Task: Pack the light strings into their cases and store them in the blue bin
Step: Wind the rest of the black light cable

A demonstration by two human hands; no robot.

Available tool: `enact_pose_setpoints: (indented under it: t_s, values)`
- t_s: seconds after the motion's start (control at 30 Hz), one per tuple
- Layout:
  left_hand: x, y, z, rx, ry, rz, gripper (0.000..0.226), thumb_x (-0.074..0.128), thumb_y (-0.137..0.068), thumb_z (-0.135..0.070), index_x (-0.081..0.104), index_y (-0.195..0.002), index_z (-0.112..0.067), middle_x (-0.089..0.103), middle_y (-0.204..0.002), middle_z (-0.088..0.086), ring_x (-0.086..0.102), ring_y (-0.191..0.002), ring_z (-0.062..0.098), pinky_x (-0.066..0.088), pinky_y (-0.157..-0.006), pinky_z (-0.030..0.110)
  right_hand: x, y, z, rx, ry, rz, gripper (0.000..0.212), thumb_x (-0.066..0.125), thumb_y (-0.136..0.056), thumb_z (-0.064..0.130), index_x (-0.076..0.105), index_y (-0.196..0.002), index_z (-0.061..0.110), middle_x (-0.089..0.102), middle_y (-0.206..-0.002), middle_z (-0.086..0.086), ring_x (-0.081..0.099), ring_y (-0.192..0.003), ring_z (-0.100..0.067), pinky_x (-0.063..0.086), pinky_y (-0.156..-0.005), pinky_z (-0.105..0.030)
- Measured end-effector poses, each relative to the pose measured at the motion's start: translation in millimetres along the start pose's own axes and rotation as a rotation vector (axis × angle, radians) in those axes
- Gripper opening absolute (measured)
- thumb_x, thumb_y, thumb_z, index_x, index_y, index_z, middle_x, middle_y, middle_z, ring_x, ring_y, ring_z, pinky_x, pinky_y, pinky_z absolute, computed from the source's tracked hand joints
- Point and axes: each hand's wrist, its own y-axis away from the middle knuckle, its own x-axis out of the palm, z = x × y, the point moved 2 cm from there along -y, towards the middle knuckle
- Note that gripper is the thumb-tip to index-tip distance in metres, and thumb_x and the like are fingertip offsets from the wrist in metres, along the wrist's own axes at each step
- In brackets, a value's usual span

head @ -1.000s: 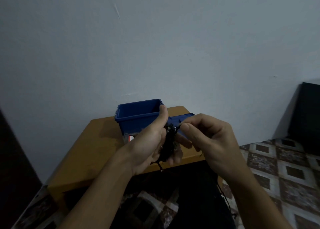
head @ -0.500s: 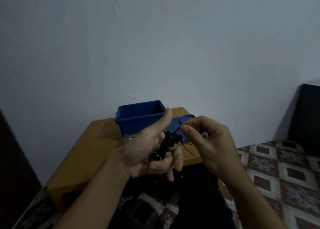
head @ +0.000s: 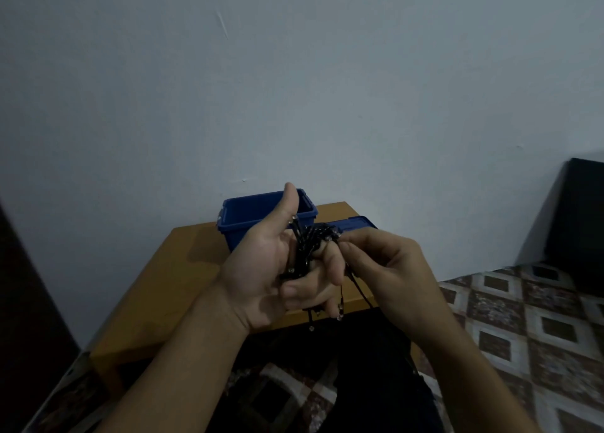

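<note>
Light string (head: 302,252), black-wired with small pale bulbs, is bunched in loops in front of the person, above the near edge of the table (head: 170,285). From the head view, the left hand (head: 261,269) grips the bundle: its fingers curl round the loops from below while the thumb stands straight up in front of the blue bin (head: 248,213). The right hand (head: 385,269) is just beside it, thumb and forefinger pinched on a strand at the top of the bundle, the other fingers loosely bent. A few loose ends hang below the left hand, each tipped with a bulb.

The blue bin stands open at the far side of the wooden table, against the pale wall (head: 294,89). A flat blue lid (head: 356,225) lies just to its right, partly hidden by the hands. The dim light leaves no marking legible on bin or lid. Patterned floor tiles (head: 523,318) show at the right, with a dark block (head: 581,220) in the corner.
</note>
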Motion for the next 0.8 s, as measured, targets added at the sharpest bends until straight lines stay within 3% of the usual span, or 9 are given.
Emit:
enact_pose_setpoints:
  t_s: [0.27,0.47,0.53,0.67,0.8]
  values:
    - [0.7,0.4,-1.6,0.064,0.058,-0.062,0.095,0.015,-0.093,-0.076,0.063,-0.07,0.003,0.036,-0.035,-0.001,0.034,-0.034,0.015,0.049,-0.064,0.036,8.0,3.0,3.8,0.036,-0.043,0.092,0.021,0.055,-0.102,0.011,0.075,-0.102,0.016,0.076,-0.092,-0.007,0.072,-0.084,-0.027,0.058,-0.083,-0.054]
    - [-4.0,-0.4,0.6,0.119,0.145,-0.122,0.094,0.017,-0.092,-0.076,0.064,-0.071,0.002,0.037,-0.036,0.0,0.035,-0.035,0.016,0.048,-0.064,0.037,10.2,5.0,6.2,0.052,-0.058,0.169,0.024,0.052,-0.104,0.009,0.074,-0.112,0.014,0.075,-0.086,0.007,0.068,-0.08,-0.008,0.052,-0.077,-0.028]
    - [-5.1,-0.5,1.9,0.129,0.169,-0.106,0.093,0.017,-0.093,-0.076,0.065,-0.072,0.001,0.038,-0.036,0.0,0.036,-0.036,0.016,0.047,-0.065,0.037,10.5,6.0,7.3,0.066,-0.087,0.192,0.024,0.052,-0.104,0.009,0.073,-0.115,0.012,0.074,-0.087,0.006,0.069,-0.082,-0.009,0.053,-0.079,-0.029]
    - [-7.1,1.1,1.2,0.141,0.187,-0.073,0.092,0.016,-0.094,-0.075,0.063,-0.075,0.002,0.039,-0.038,0.0,0.037,-0.037,0.016,0.044,-0.066,0.038,9.0,6.9,8.4,0.108,-0.109,0.175,0.025,0.052,-0.103,0.013,0.073,-0.117,0.016,0.076,-0.094,-0.003,0.072,-0.09,-0.021,0.058,-0.086,-0.045]
    - [-8.0,3.3,-1.4,0.148,0.202,-0.035,0.093,0.015,-0.095,-0.074,0.063,-0.077,0.003,0.041,-0.039,0.0,0.039,-0.038,0.016,0.045,-0.066,0.039,11.1,7.7,11.0,0.083,-0.179,0.178,0.025,0.054,-0.1,0.016,0.073,-0.115,0.014,0.077,-0.098,-0.008,0.072,-0.09,-0.023,0.06,-0.082,-0.036]
